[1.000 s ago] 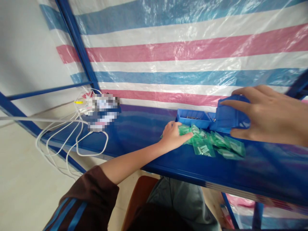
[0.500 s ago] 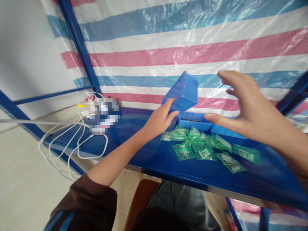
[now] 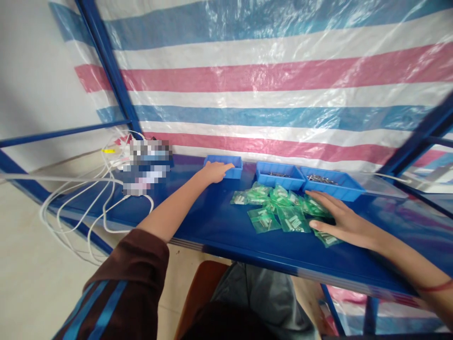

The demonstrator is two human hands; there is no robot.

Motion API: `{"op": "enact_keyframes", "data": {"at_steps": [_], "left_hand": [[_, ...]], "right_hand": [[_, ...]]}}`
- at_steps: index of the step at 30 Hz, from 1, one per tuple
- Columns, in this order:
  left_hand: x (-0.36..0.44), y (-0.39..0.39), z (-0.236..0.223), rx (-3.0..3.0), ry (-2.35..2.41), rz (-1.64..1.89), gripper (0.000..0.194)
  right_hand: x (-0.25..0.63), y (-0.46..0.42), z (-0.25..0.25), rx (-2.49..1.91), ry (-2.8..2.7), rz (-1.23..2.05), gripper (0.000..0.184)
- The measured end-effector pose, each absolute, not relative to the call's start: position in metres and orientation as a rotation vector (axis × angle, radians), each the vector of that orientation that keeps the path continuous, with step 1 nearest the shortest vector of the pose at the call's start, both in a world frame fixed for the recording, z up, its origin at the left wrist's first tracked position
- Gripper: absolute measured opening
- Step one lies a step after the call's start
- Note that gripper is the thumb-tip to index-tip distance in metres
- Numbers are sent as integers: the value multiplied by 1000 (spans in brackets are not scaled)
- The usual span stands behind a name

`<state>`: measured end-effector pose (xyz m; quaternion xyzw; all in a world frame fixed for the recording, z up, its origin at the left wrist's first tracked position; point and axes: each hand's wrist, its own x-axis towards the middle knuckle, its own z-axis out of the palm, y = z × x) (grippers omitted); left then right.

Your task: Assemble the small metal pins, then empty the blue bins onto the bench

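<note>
At the left of the row, a small blue bin [image 3: 234, 174] sits upright on the blue shelf. My left hand [image 3: 216, 173] is closed over its near wall, fingers reaching over the rim, and the inside is mostly hidden. My right hand [image 3: 339, 222] hovers low over or touches the right side of a pile of small green zip bags [image 3: 293, 219]; its thumb and fingers are apart and nothing is gripped. Short pale metal pieces show through the bags. Behind the pile, a middle blue bin [image 3: 279, 182] and a right blue bin [image 3: 341, 191] hold thin metal parts.
White cables [image 3: 106, 208] loop over the shelf's left end beside a blurred-out object [image 3: 146, 165]. A striped plastic sheet [image 3: 247, 80] hangs behind. Blue frame posts [image 3: 109, 71] rise at both ends. The shelf's front edge [image 3: 247, 259] runs close to my lap.
My left hand has brought the tilted blue bin down and left, upright onto the shelf. My right hand has dropped from the air to the green bags, uncovering the right bin.
</note>
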<state>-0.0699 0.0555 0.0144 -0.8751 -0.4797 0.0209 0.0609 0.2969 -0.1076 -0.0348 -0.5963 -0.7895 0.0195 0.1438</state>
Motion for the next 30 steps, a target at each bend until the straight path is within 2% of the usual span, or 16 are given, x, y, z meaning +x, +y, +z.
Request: {"op": "enact_keyframes", "data": {"at_steps": [3,9,12,14,17,24,30], "left_hand": [[-62,51,16,-2692,-1411,12,49],[-38,-3,3,-2863,-924,-656,42],[-20,-25,-10,-3084,-913,-618,75],[-10,-31,-17,-3185,-956,-467,82],[1,-34,-23,-3205,-924,-451,74],[10,-43,-27,-3039,-913,-737,35],[5,-46,-23,-2982,-1210,-760,30]], "right_hand": [[292,-105,-34,-1706,-2272,60,77],[276,-99,-38,-1643,-2324,58,80],[262,-95,-36,-1644,-2341,15,80],[253,-93,-35,-1680,-2343,-38,76],[243,-90,-35,-1642,-2343,-117,68],[226,-85,-37,-1323,-2305,-129,41],[237,-87,-28,-1391,-2192,-299,38]]}}
